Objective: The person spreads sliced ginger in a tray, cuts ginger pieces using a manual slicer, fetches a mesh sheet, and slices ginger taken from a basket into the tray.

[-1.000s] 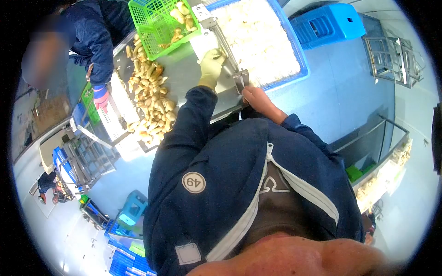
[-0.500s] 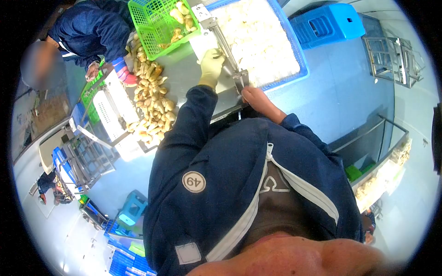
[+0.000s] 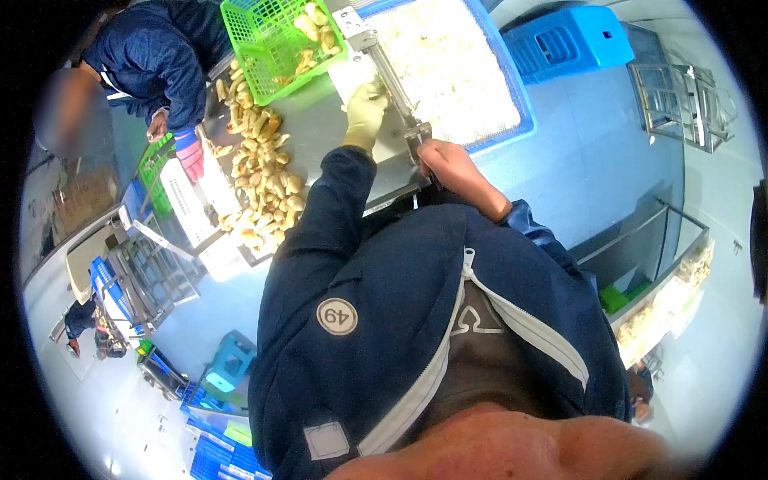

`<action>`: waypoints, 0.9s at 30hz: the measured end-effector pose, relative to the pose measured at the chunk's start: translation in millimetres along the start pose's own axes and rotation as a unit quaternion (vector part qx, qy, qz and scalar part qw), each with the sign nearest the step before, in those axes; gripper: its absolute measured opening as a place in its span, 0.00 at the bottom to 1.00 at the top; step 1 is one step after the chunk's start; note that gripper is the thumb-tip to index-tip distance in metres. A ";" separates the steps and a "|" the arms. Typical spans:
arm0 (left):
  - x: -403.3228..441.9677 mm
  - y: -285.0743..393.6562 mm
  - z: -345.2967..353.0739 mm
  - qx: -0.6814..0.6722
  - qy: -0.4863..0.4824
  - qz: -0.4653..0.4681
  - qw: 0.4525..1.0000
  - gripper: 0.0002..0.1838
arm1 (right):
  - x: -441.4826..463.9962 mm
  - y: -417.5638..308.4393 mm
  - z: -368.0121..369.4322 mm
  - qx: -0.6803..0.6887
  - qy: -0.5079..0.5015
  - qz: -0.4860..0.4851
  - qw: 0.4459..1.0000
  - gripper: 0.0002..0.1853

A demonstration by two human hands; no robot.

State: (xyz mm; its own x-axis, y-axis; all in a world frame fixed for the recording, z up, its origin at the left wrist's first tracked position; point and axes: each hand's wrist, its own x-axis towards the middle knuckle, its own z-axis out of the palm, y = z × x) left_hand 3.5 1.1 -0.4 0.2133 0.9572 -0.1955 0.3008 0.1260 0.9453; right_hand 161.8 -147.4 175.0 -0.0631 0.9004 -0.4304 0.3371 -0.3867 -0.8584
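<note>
My left hand, in a pale yellow glove, rests beside a long hinged metal cutter. Its fingers are curled in at the white board next to the bar; what they hold is hidden. My bare right hand is closed around the cutter's near end, on its handle. Just right of the cutter, a blue basket holds a heap of thin white slices. To the left, tan, lumpy mushroom-like pieces lie piled on the metal table.
A green basket with several tan pieces stands at the table's far side. At left a co-worker in a dark blue jacket has a gloved hand at another cutting board. A blue stool stands beyond the blue basket.
My right hand has shifted slightly toward the body, with the cutter's handle end lower. My left hand has moved only a little. The co-worker's gloved hand has drawn back from the pile to their board.
</note>
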 end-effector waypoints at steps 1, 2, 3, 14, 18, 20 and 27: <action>1.2 -0.8 1.3 -0.067 -0.010 -0.063 0.996 0.12 | 2.6 11.0 3.6 -0.005 0.001 0.000 1.000 0.22; 1.2 -1.6 1.3 -0.086 -0.011 -0.073 0.994 0.12 | 4.4 20.3 6.2 -0.010 0.003 -0.001 1.000 0.22; 0.6 0.4 0.6 -0.104 -0.012 -0.083 0.991 0.13 | 4.7 22.0 7.0 -0.010 0.001 0.002 1.000 0.22; -8.2 13.2 1.0 -0.046 0.047 -0.079 0.995 0.15 | 18.1 99.3 31.0 -0.143 -0.031 -0.128 0.981 0.12; 4.4 10.6 13.2 0.017 0.066 -0.040 0.997 0.15 | 17.7 96.5 27.4 -0.210 -0.005 -0.207 0.956 0.11; 14.6 -2.7 19.4 0.011 0.051 -0.044 0.998 0.14 | 15.6 91.4 28.1 -0.142 -0.019 -0.124 0.982 0.12; 5.7 29.3 7.3 -0.208 0.012 -0.161 0.965 0.11 | 13.0 82.0 24.5 -0.155 -0.023 -0.141 0.978 0.12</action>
State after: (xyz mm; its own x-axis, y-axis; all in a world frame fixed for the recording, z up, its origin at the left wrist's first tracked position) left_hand 20.3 8.4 24.3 0.1484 0.8556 -0.4959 -0.0514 0.5075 0.8601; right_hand 165.6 -172.3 92.2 -0.2338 0.9498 -0.2077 0.5681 -0.0399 -0.8220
